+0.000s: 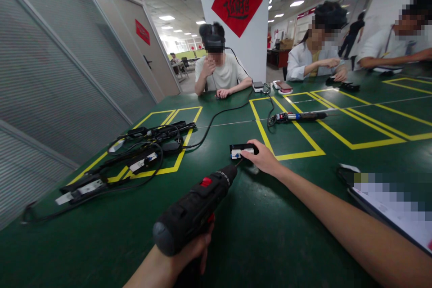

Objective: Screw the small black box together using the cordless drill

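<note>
My left hand is wrapped round the handle of a black cordless drill with a red switch on top. The drill points forward and a little to the right; its thin bit reaches the near side of a small black-and-white block with a blue spot. I cannot tell whether the tip touches it. My right hand pinches this block at its right end, just above the green table. The drill's lower grip and part of my left fingers are hidden.
Black strip-like devices with cables lie at the left on the green table, inside yellow tape. A pen-like electric tool rests at the right. Papers on a clipboard lie near right. Across sits a person; others sit at the far right.
</note>
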Action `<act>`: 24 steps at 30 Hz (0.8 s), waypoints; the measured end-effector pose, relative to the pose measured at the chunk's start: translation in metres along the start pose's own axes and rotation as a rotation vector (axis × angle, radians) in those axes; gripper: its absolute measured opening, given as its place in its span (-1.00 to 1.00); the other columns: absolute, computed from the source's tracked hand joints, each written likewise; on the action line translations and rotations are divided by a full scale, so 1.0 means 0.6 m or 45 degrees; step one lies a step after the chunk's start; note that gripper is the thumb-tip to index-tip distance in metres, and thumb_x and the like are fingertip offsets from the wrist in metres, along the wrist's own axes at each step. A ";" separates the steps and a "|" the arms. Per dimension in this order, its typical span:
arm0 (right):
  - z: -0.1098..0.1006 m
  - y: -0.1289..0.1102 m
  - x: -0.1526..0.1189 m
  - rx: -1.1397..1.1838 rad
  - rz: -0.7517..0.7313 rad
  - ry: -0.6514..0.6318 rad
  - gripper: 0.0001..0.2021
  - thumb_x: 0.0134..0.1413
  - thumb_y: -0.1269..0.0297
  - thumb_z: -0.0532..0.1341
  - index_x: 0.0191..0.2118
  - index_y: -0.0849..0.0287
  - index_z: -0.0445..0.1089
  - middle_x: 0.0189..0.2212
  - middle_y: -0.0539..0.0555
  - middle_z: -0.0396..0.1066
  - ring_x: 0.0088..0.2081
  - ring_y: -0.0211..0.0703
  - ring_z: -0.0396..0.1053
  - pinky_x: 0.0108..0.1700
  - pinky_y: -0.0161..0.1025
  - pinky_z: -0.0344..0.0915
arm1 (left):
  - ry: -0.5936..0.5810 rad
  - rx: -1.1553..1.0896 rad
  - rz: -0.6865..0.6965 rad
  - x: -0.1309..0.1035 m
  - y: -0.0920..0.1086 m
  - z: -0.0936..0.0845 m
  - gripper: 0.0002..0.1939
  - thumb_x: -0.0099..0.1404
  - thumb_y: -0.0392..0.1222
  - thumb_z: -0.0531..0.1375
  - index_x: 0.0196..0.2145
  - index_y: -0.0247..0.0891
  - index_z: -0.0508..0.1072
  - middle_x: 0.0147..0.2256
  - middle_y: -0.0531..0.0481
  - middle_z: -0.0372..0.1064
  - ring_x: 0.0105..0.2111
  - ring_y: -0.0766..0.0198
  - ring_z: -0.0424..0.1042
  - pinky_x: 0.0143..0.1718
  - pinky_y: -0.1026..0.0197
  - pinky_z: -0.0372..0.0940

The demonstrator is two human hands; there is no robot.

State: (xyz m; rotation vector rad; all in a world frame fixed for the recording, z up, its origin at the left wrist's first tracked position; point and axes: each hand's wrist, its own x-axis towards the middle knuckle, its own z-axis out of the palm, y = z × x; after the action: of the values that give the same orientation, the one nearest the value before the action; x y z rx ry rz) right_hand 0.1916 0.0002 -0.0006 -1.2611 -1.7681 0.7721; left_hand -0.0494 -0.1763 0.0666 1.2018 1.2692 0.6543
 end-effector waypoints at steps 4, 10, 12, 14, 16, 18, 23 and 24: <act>0.001 0.002 0.001 0.004 0.013 0.005 -0.62 -0.02 -0.01 0.15 -0.14 0.14 0.27 -0.32 0.02 0.36 -0.32 -0.18 0.32 -0.28 -0.26 0.21 | 0.000 -0.023 -0.043 -0.001 0.007 0.004 -0.76 0.10 -0.16 0.24 -0.25 -0.29 0.41 -0.52 0.06 0.41 -0.66 0.31 0.35 -0.54 0.23 0.28; 0.001 0.004 0.001 0.007 -0.008 0.002 -0.63 -0.01 -0.02 0.15 -0.16 0.13 0.27 -0.33 0.02 0.37 -0.32 -0.18 0.32 -0.28 -0.26 0.21 | -0.027 0.004 0.006 0.005 -0.002 -0.004 -0.78 0.10 -0.19 0.23 -0.26 -0.25 0.43 -0.49 0.05 0.43 -0.65 0.30 0.38 -0.53 0.23 0.30; 0.001 0.004 0.000 0.010 -0.008 0.005 -0.63 -0.01 -0.02 0.15 -0.16 0.13 0.27 -0.33 0.01 0.37 -0.32 -0.19 0.32 -0.28 -0.26 0.21 | -0.029 0.007 -0.005 0.010 -0.006 -0.007 -0.79 0.06 -0.22 0.24 -0.29 -0.25 0.44 -0.47 0.02 0.46 -0.64 0.27 0.40 -0.57 0.22 0.31; 0.002 0.005 0.001 0.012 -0.010 0.006 -0.63 -0.01 -0.01 0.15 -0.15 0.13 0.27 -0.32 0.01 0.37 -0.32 -0.19 0.32 -0.27 -0.26 0.21 | -0.019 0.009 -0.008 0.015 -0.011 -0.008 -0.81 0.03 -0.24 0.24 -0.32 -0.26 0.45 -0.47 -0.01 0.47 -0.63 0.22 0.42 -0.58 0.20 0.33; 0.003 0.006 0.001 0.011 -0.009 0.002 -0.62 -0.02 -0.01 0.16 -0.15 0.13 0.27 -0.31 0.02 0.37 -0.31 -0.19 0.32 -0.27 -0.26 0.21 | -0.005 0.018 0.013 0.016 -0.013 -0.007 -0.82 0.03 -0.24 0.23 -0.34 -0.27 0.46 -0.53 0.00 0.47 -0.62 0.19 0.45 -0.56 0.17 0.35; 0.003 0.006 0.002 0.008 -0.004 0.002 -0.62 -0.01 -0.02 0.15 -0.14 0.14 0.27 -0.31 0.03 0.37 -0.31 -0.19 0.32 -0.28 -0.26 0.21 | 0.005 0.028 0.040 0.015 -0.014 -0.006 -0.82 0.05 -0.23 0.21 -0.33 -0.29 0.47 -0.57 0.01 0.47 -0.62 0.17 0.46 -0.55 0.16 0.36; 0.001 0.005 0.000 0.005 -0.015 0.006 -0.62 -0.01 -0.02 0.15 -0.15 0.13 0.27 -0.32 0.02 0.37 -0.31 -0.18 0.32 -0.28 -0.25 0.21 | -0.011 0.020 0.025 0.009 -0.003 -0.005 -0.79 0.08 -0.24 0.20 -0.27 -0.30 0.45 -0.49 -0.03 0.50 -0.61 0.21 0.46 -0.56 0.19 0.36; 0.001 0.004 0.000 0.007 -0.014 0.001 -0.62 -0.01 -0.02 0.15 -0.14 0.13 0.27 -0.32 0.03 0.37 -0.31 -0.18 0.33 -0.28 -0.25 0.21 | -0.018 0.011 0.019 0.009 0.000 -0.006 -0.78 0.07 -0.25 0.21 -0.27 -0.28 0.45 -0.47 -0.02 0.49 -0.61 0.22 0.45 -0.55 0.19 0.37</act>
State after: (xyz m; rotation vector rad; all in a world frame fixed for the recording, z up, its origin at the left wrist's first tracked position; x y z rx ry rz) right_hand 0.1922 0.0009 -0.0031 -1.2474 -1.7698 0.7694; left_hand -0.0515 -0.1703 0.0650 1.2221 1.2532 0.6506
